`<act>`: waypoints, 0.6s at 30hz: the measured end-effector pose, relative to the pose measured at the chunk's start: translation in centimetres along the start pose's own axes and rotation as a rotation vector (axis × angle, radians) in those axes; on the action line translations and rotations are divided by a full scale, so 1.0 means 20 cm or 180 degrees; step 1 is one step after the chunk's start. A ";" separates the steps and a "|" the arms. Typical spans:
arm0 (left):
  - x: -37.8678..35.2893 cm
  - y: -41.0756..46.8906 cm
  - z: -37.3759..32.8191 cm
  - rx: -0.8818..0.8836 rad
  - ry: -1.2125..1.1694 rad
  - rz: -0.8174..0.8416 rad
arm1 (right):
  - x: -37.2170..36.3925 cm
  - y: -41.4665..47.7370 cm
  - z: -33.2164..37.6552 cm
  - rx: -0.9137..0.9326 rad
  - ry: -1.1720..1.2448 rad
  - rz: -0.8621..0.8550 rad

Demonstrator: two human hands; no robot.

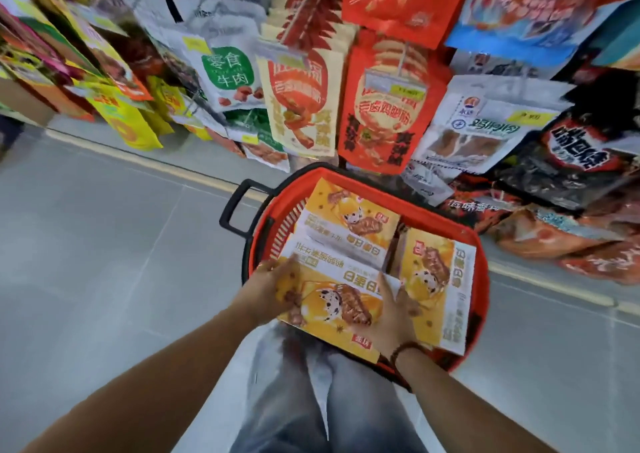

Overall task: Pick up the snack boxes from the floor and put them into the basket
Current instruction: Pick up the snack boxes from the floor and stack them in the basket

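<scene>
A red plastic basket point(479, 279) with a black handle point(232, 210) stands on the floor in front of my knees. Two yellow-and-white snack boxes lie inside it: one at the far left point(349, 225), one along the right side point(438, 279). A third snack box point(341, 293) lies flat over the basket's near left part. My left hand point(273, 288) grips its left edge. My right hand point(394, 314), with a bead bracelet on the wrist, presses on its right end.
Hanging snack bags point(388, 106) fill the shelf rack right behind the basket and overhang its far rim. More bags point(554, 234) pile low at the right. Grey tiled floor point(104, 244) spreads to the left. My jeans-clad legs point(329, 400) are below the basket.
</scene>
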State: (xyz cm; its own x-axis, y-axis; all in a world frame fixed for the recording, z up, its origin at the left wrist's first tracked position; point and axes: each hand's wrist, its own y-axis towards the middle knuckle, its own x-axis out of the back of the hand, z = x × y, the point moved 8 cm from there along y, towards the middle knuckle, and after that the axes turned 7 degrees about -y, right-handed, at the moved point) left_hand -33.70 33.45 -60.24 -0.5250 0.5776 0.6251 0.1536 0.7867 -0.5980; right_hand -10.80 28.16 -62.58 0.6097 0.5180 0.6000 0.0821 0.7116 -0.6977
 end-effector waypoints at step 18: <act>-0.15 0.51 0.23 -0.0212 -0.0079 0.0558 | -0.22 0.40 0.01 -0.0254 -0.0920 0.0164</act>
State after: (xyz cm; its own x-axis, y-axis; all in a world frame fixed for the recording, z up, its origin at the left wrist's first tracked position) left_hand -34.43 38.77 -70.59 -0.5055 0.7024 0.5011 0.2991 0.6875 -0.6618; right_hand -12.95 31.60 -70.69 0.3659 0.6741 0.6416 0.1257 0.6473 -0.7518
